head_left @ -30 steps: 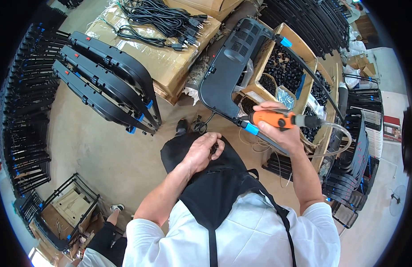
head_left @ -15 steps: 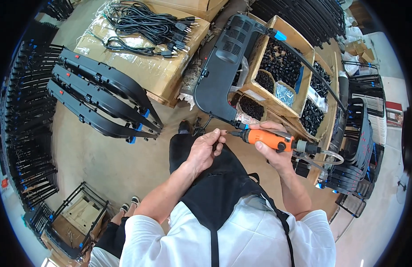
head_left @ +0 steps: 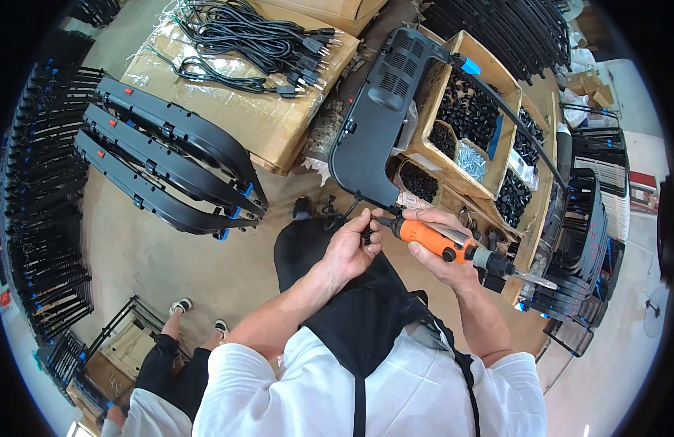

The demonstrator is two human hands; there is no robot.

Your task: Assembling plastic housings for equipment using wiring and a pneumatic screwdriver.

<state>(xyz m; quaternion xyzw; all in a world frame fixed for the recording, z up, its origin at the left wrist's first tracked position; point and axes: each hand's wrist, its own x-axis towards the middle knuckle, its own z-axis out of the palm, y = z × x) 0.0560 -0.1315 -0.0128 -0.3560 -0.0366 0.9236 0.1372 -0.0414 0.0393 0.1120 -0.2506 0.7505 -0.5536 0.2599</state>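
Note:
My right hand (head_left: 450,258) is wrapped around an orange air screwdriver (head_left: 430,238) with a hose fitting at its rear. The tool's dark nose points left, to the fingertips of my left hand (head_left: 351,244). That hand is closed in a pinch at the bit, with small dark pieces between the curled fingers, too small to name. Just beyond both hands stands a black curved machine housing (head_left: 362,164) with a vented motor cover (head_left: 397,73). Its lower end comes close to the tool's nose.
A wooden parts bin (head_left: 490,191) at the right holds black knobs (head_left: 471,109) and silver screws (head_left: 471,162). Coiled power cords (head_left: 242,44) lie on a carton (head_left: 278,138). Several black frames (head_left: 169,156) stand left. A co-worker (head_left: 162,386) is at lower left.
The screwdriver and my right hand have shifted slightly left, and the tool tilts more downward at its rear. My left hand has moved a little right. The co-worker's legs have moved apart.

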